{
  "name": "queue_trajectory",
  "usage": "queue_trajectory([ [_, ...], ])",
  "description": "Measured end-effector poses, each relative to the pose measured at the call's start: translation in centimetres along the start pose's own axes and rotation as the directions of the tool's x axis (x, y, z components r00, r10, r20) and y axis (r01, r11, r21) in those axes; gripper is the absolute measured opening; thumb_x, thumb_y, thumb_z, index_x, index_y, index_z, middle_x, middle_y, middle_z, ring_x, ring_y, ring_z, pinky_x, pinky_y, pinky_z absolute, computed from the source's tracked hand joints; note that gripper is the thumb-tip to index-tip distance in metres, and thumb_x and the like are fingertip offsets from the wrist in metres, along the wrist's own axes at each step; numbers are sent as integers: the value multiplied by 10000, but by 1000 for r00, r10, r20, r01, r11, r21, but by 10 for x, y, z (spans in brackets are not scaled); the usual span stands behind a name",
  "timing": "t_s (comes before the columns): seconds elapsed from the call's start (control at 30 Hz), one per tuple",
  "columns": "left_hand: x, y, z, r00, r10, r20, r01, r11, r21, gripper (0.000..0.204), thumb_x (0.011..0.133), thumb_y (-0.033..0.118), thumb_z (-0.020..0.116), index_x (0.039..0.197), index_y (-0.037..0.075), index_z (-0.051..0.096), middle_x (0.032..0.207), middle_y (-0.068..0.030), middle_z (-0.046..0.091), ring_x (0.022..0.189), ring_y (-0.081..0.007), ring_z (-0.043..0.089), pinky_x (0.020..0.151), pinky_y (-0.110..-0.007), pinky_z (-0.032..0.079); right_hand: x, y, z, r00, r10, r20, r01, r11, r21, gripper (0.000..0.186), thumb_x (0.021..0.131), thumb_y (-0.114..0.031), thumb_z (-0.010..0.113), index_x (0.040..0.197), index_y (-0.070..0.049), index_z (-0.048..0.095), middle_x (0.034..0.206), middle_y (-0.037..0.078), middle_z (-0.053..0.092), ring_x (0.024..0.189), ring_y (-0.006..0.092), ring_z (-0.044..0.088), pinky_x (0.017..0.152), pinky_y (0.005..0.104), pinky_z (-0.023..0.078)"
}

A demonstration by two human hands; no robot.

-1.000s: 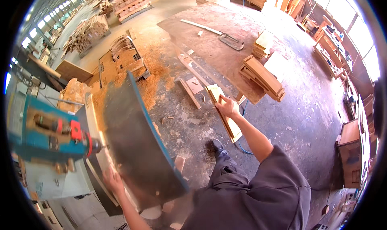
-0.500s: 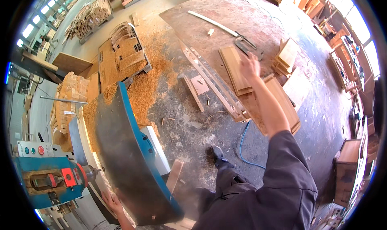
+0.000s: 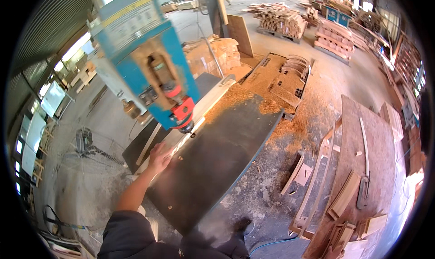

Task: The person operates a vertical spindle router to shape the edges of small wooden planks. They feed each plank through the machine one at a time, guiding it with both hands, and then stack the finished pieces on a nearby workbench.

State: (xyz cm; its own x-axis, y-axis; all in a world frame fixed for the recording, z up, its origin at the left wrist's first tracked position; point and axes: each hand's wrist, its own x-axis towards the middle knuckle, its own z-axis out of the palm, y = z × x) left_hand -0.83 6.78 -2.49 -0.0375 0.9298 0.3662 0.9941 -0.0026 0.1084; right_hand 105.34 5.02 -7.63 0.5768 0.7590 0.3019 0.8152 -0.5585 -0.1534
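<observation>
My left hand point(image 3: 159, 157) lies on the long pale wooden fence strip point(image 3: 213, 99) along the dark machine table point(image 3: 217, 141). Its fingers are stretched out and grasp nothing I can see. Close beyond the fingers is the drill chuck point(image 3: 186, 126) of a blue drilling machine point(image 3: 145, 55), with red parts above it. What looks like part of my right hand point(image 3: 333, 252) shows at the lower edge, by the stacked wooden boards point(image 3: 346, 234). Its fingers are too cut off to read.
Sawdust point(image 3: 297, 132) covers the table's far end and the floor. At right, a brown board surface point(image 3: 367, 150) carries a clamp point(image 3: 363, 193) and flat boards point(image 3: 345, 194). A long wooden frame point(image 3: 312, 186) stands beside it. A blue hose point(image 3: 272, 244) crosses the floor.
The view has swung left, bringing the drilling machine to the middle. My right arm, earlier stretched over the boards, is now almost out of view. My left hand still rests by the fence.
</observation>
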Motion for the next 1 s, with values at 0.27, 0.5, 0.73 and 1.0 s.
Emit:
queue_trajectory([
  [0.27,6,12,18,997,-13,-77,17,998,54,502,985,273,696,1476,375,726,1601,-186,549,1413,-481,513,1126,-634,444,-93,-13,-44,979,-200,34,169,896,411,671,911,-152,845,1520,28,628,1524,246,637,1430,324,603,1187,440,489],
  [0.5,9,27,-12,992,-88,-88,89,996,13,434,986,277,723,1416,327,750,1580,-189,573,1369,-433,563,1057,-586,492,-277,-377,-147,648,-754,106,717,652,246,848,741,-333,976,1533,-261,681,1548,257,580,1399,461,568,1162,537,505],
  [0.73,5,23,-37,990,-57,-131,54,998,-24,400,955,260,754,1354,287,763,1521,-150,630,1238,-356,647,949,-478,564,-373,-550,-124,550,-835,27,763,516,389,822,759,-465,956,1520,-301,692,1449,269,580,1309,463,584,1101,578,483],
  [1.0,4,14,-24,994,-103,-39,98,989,-108,438,983,291,731,1419,307,696,1569,-179,549,1327,-422,557,1020,-585,516,-384,-636,-92,667,-733,134,684,674,280,705,865,-529,879,1522,-372,677,1438,234,591,1323,465,568,1101,590,466],
])
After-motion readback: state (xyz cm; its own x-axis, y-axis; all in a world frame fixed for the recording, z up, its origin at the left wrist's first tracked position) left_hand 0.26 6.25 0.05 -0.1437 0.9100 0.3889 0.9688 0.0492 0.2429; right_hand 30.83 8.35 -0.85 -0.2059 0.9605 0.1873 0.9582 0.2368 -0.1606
